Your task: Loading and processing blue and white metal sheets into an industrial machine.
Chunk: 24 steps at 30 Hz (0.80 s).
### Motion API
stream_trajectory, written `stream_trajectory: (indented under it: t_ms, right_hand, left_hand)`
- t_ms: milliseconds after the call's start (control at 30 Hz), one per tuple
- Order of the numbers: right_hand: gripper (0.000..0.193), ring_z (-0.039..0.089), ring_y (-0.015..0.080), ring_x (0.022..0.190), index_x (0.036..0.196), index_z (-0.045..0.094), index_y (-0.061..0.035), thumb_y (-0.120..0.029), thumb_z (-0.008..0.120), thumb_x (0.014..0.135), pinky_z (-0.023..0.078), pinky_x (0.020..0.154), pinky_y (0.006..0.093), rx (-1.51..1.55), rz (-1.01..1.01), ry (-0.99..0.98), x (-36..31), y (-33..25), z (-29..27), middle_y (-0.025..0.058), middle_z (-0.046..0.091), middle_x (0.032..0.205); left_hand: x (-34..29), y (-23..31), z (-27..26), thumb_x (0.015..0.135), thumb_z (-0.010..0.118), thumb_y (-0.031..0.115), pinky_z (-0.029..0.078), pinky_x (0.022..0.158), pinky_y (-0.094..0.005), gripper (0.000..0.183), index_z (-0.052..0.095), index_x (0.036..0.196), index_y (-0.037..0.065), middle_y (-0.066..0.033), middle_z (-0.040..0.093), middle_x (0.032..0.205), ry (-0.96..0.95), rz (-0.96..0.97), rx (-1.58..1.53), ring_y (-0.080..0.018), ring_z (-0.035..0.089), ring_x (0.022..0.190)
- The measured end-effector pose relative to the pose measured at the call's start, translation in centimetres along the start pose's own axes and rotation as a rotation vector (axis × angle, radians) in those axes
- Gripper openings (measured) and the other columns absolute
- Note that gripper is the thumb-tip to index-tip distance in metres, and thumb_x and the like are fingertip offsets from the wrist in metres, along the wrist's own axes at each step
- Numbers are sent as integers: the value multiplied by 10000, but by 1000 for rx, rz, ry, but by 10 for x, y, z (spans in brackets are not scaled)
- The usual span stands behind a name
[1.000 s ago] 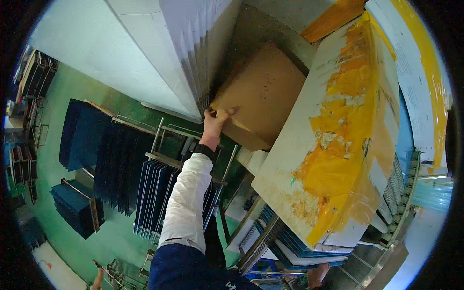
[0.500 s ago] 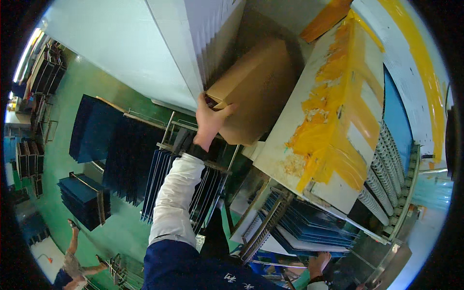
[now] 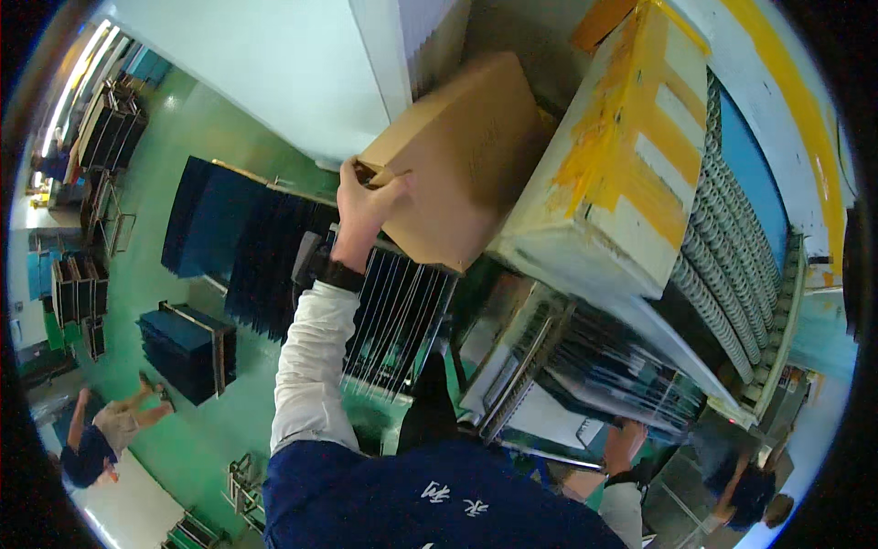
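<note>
A brown cardboard box (image 3: 471, 169) was tilted at the upper centre of the frame, its left corner grasped by the left hand (image 3: 364, 209), whose fingers curled at a small opening there. Just right of the box stood a long white casing patched with yellow tape (image 3: 631, 151), with grey ribbed rollers (image 3: 718, 284) farther right. At lower right, the right hand (image 3: 624, 446) was just beside thin dark blue panels (image 3: 631, 375); whether it gripped anything could not be told.

brown cardboard box (image 3: 471, 151) | tilted | held at left end | beside yellow-taped housing (image 3: 631, 156)
</note>
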State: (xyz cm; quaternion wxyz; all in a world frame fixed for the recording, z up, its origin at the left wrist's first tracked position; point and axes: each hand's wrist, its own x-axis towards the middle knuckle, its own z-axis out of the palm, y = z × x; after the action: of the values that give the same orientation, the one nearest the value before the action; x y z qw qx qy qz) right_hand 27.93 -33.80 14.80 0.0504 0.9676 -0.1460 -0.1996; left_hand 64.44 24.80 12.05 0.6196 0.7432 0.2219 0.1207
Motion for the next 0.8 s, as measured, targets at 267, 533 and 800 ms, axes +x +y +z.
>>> stream_trajectory:
  t_ms: [267, 533, 800]
  right_hand:
    - [261, 591, 381, 1004, 952, 710, -63, -197, 713, 729, 420, 867, 518, 108, -10, 102, 0, -14, -13, 172, 676, 1000]
    - [344, 614, 364, 962, 924, 723, -60, -360, 728, 755, 428, 859, 493, 84, -10, 166, -8, -19, -17, 170, 692, 944]
    - [369, 607, 349, 1016, 987, 693, -65, -366, 728, 778, 426, 876, 480, 86, -50, 205, -17, -9, -2, 171, 680, 1035]
  left_hand:
    - [-77, 25, -66, 665, 869, 195, 527, 831, -314, 762, 431, 1220, -89, -166, 599, 1128, 7, -72, -143, -202, 621, 979]
    - [-198, 15, -147, 709, 838, 161, 486, 863, -306, 672, 454, 1220, -49, -121, 594, 1100, 106, -148, -224, -186, 600, 974]
    - [-370, -71, -225, 789, 773, 316, 478, 864, -351, 596, 518, 1236, 17, -77, 594, 1117, 216, -358, -519, -208, 586, 1003]
